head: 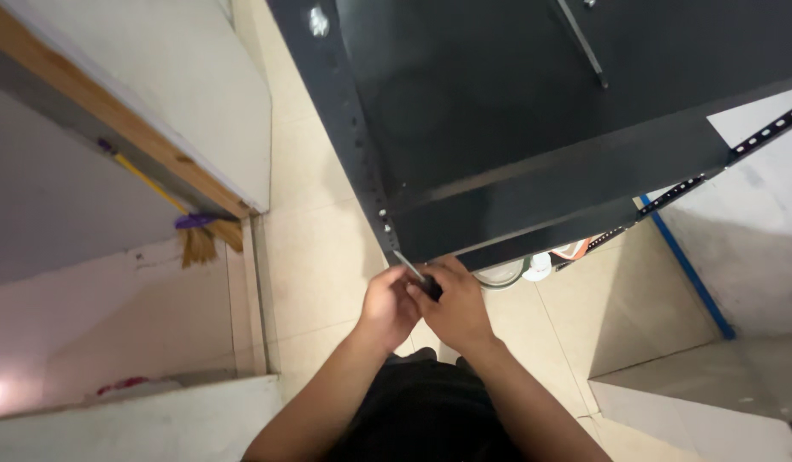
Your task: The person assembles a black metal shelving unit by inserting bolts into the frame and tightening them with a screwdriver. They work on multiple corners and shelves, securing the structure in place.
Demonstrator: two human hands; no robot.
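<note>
left hand (387,305): I see it curled narrow, fingers bunched against the right hand, just below the rack's front corner. Can't tell whether it grips the tool or only steadies it.
right hand (454,310): I see it wrapped around the dark handle of the screwdriver (417,275).
screwdriver: thin metal shaft sticks up and left out of the two hands, tip at the lower end of the corner post (355,137). Tip contact with a screw: too small for me to tell.
corner post: dark, perforated with a row of holes, bolts showing in places, runs diagonally from top of view down to the hands.
shelf (516,94): dark metal panel, joined to the post, fills upper middle.
floor (319,257): pale tiles under the rack.
broom (177,210): yellow stick, purple collar, leaning at the left wall, well apart from hands.
under rack: a white roll (501,275) and small items, partly hidden.
</note>
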